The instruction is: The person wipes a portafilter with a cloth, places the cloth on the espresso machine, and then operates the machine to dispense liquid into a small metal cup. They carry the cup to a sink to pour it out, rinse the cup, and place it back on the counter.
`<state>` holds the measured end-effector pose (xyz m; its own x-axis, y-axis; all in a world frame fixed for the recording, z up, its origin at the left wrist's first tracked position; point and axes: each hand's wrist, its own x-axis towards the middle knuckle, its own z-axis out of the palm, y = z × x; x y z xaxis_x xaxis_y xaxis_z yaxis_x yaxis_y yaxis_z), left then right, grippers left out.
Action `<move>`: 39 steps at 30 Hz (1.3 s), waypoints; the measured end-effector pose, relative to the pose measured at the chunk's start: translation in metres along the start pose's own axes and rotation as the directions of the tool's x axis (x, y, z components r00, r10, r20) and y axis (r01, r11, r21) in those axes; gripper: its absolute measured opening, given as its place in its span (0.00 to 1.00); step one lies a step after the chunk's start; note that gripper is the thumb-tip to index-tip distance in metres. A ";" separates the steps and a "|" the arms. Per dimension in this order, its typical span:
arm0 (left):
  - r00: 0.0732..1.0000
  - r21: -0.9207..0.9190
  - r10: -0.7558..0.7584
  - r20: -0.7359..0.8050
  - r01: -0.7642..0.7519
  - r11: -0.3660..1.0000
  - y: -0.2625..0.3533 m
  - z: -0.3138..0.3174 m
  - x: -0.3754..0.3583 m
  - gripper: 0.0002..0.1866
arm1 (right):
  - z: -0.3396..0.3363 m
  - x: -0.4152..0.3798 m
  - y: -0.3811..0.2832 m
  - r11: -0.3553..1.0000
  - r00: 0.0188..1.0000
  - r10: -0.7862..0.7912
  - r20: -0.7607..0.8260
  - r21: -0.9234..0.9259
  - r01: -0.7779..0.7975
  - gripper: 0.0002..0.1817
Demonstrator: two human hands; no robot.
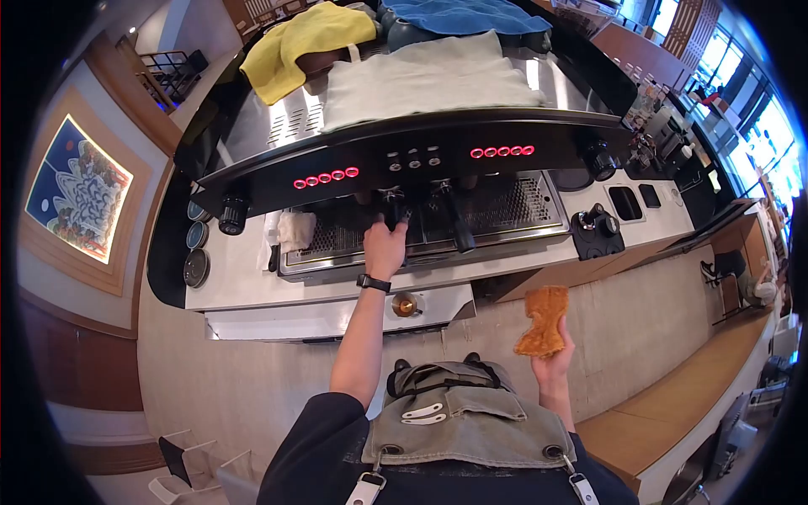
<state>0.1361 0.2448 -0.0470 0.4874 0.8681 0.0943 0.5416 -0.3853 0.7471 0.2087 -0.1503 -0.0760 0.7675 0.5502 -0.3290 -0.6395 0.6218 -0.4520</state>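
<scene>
The left hand (385, 251), with a black band on its wrist, reaches over the white tabletop (244, 282) to the front of a wide black-and-steel espresso machine (412, 135). Its fingers are clamped on the near end of a short black rounded handle (392, 202) beneath the machine's front panel, with the thumb on the right side. That handle lies straight ahead of the left wrist, its long axis running roughly in line with the forearm, from the machine towards the person. A longer black handle (455, 220) sits just to its right, apart from the fingers and slanting outwards to the right. The left hand is much the nearer to both; the right hand (554, 358) is out beyond the tabletop's front edge, over the floor, its fingers closed on a crumpled rust-orange cloth (545, 320). A bunched white cloth (296, 231) lies left of the drip grate, towards the tabletop's left end, and a round brass-coloured piece (406, 305) shows just below the tabletop's front edge.
</scene>
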 end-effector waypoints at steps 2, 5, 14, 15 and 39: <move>1.000 0.029 -0.024 0.011 0.023 0.999 0.003 0.005 0.006 0.32 | -0.003 0.011 -0.023 1.000 1.000 -0.021 -0.010 -0.020 0.020 0.23; 0.998 0.075 -0.010 -0.065 0.015 0.997 0.001 0.017 0.012 0.30 | -0.001 0.027 -0.047 0.998 0.999 -0.032 0.005 -0.045 0.032 0.23; 0.995 0.181 0.006 -0.099 0.012 0.983 0.001 0.027 0.015 0.29 | -0.008 0.050 -0.077 0.995 0.995 0.068 0.069 -0.077 -0.062 0.23; 0.996 0.176 -0.014 -0.088 0.029 0.984 0.006 0.024 0.012 0.28 | -0.010 0.051 -0.077 0.994 0.994 0.080 0.074 -0.081 -0.074 0.22; 0.984 0.317 0.177 0.009 -0.171 0.933 0.050 0.096 0.018 0.34 | -0.040 0.047 -0.090 0.996 0.991 0.079 0.109 0.033 -0.083 0.23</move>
<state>0.2372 0.2108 -0.0714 0.5816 0.7834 0.2191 0.6390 -0.6067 0.4728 0.3047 -0.2028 -0.0841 0.7050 0.6551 -0.2717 -0.7024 0.5918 -0.3955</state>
